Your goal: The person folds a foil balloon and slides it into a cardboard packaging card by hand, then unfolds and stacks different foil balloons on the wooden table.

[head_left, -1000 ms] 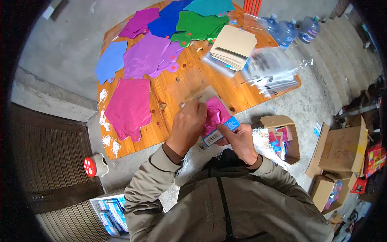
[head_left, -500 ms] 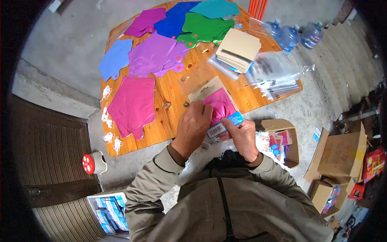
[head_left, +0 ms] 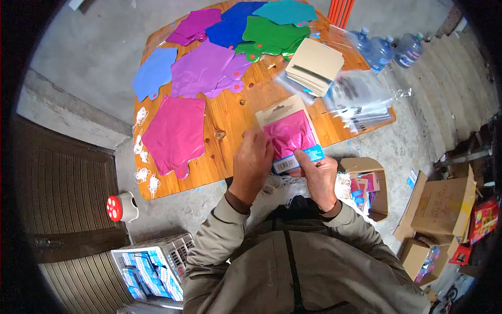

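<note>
My right hand (head_left: pixel 320 177) grips the lower edge of a packet (head_left: pixel 290 133), with the thumb lying over its blue label. The packet is a beige hang-hole card with shiny folded pink material on it, and a barcode shows at the lower left. Beside its left edge is my left hand (head_left: pixel 251 163), fingers curled and blurred; whether they touch the packet is unclear. To the left, a flat pink foil balloon (head_left: pixel 175 136) lies on the wooden table (head_left: pixel 219 157). White string (head_left: pixel 285 186) hangs in the lap below the hands.
Purple (head_left: pixel 201 68), blue, green (head_left: pixel 274 32) and teal foil balloons cover the table's far side. A stack of beige cards (head_left: pixel 315 60) and clear bags (head_left: pixel 361 99) lie at right. Strings (head_left: pixel 140 116) line the left edge. A cardboard box (head_left: pixel 380 196) holds packets; a white basket (head_left: pixel 178 251) stands lower left.
My left hand has come off the packet's front to its left side, uncovering more of the pink material and card. My right hand still holds the packet. The view has shifted slightly.
</note>
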Demonstrator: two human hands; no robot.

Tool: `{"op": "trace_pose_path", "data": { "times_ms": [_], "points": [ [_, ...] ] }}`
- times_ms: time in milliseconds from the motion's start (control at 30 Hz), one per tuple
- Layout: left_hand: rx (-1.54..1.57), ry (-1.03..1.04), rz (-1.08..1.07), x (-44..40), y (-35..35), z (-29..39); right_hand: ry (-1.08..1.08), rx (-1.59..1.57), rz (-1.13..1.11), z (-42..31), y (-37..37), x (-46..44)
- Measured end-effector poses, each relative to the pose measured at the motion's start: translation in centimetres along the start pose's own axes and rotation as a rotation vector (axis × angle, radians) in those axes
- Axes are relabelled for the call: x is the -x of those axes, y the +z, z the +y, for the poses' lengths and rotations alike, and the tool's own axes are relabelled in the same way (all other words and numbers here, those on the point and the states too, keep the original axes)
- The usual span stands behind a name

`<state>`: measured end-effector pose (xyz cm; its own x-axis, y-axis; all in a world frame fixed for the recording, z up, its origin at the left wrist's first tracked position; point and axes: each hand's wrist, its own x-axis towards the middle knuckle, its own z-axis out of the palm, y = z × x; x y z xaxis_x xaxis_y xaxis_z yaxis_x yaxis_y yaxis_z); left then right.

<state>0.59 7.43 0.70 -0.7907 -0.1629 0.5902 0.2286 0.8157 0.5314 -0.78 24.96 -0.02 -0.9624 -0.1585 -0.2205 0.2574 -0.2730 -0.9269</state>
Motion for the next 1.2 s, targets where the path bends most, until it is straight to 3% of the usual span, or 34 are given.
{"op": "trace_pose_path", "data": {
  "times_ms": [133,233,333,533,667,1033,1133,1200],
  "points": [
    [-0.013,-0.006,-0.056,0.2,-0.7,0.5,-0.021,0.011,0.002,0.2,-0.1,0.0],
    [-0.162,0.041,0.012,-0.8,-0.9,1.0,-0.051,0.006,-0.04,0.5,-0.2,0.0],
    [-0.108,0.16,0.079,-1.8,-0.5,0.9,-0.036,0.111,-0.043,0.1,0.1,0.5],
    [-0.146,0.228,-0.164,-2.5,0.2,0.6,-0.074,0.257,-0.044,0.6,-0.1,0.5],
    [-0.043,0.352,-0.248,-2.1,0.2,1.3,-0.057,0.123,-0.008,-0.1,0.0,0.1],
    [0.028,0.355,-0.173,-0.9,0.9,2.3,-0.069,0.078,0.091,0.0,0.4,-0.3],
    [-0.086,0.334,-0.212,-0.5,1.2,1.7,-0.067,0.063,0.098,0.4,0.4,-0.2],
    [-0.103,0.185,-0.02,-0.4,1.4,2.2,-0.103,0.034,0.109,0.0,0.6,-0.3]
  ]
}}
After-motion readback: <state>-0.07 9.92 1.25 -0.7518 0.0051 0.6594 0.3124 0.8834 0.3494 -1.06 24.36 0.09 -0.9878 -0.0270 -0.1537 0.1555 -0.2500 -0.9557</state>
